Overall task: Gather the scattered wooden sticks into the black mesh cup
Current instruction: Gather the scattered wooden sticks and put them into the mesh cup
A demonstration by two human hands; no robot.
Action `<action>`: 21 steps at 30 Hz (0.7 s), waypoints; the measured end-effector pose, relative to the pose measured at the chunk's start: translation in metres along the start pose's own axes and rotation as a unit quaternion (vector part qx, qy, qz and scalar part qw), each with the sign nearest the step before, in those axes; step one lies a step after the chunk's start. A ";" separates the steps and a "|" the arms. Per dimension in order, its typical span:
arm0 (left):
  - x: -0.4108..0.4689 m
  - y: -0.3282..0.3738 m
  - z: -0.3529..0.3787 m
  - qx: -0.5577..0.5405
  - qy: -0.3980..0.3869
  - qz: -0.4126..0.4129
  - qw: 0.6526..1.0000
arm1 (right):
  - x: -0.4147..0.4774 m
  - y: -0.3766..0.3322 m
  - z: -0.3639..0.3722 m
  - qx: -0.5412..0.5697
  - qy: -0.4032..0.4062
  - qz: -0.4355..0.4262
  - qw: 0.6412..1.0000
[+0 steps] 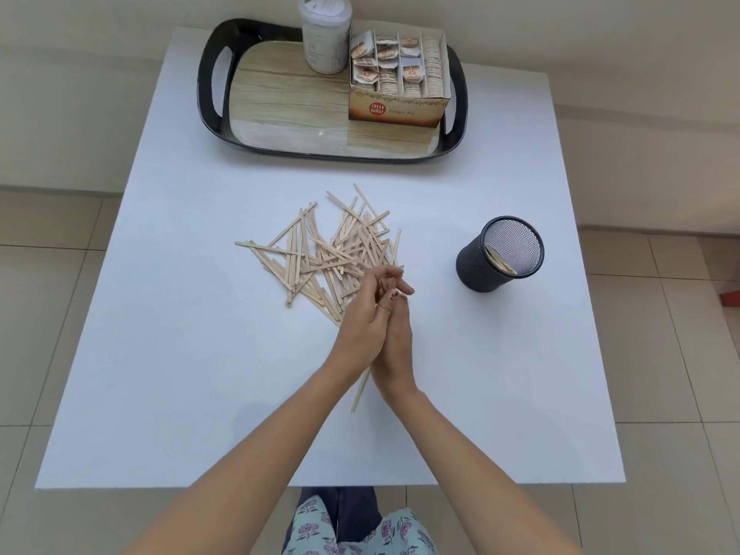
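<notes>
Left hand, right hand pressed together, fingers curled round mostly hidden sticks; one end pokes below.

Head view, bright and evenly lit by soft, diffuse light, with no hard shadows. A faint, blurred shadow falls on the table beneath the arms, lower centre. A pale sheen marks the floor of the tray, upper centre. The sticks at centre are sharp; print on the box is soft. Wide-angle distortion bows the table edges and bends the floor tiles' lines toward the left and right borders.
</notes>
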State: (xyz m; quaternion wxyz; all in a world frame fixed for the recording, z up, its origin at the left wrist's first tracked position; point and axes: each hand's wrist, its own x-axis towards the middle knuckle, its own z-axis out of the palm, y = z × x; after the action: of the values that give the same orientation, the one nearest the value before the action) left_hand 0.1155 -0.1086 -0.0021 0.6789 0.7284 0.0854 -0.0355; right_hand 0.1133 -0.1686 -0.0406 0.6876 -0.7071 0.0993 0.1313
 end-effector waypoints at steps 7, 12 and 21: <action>-0.007 0.006 -0.019 -0.075 0.034 -0.046 0.996 | 0.000 -0.016 -0.016 -0.154 0.075 -0.047 0.984; -0.030 -0.006 -0.033 0.039 0.131 -0.125 0.983 | -0.015 -0.016 -0.033 -0.279 0.122 0.014 0.952; -0.061 -0.025 -0.020 0.125 0.132 -0.144 0.973 | -0.048 -0.007 -0.009 -0.428 0.087 0.079 0.896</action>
State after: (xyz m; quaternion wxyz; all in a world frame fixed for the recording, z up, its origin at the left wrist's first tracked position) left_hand 0.0504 -0.0918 -0.0150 0.5530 0.7858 0.2730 -0.0467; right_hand 0.0707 -0.1796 -0.0188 0.2941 -0.9317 0.1480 0.1531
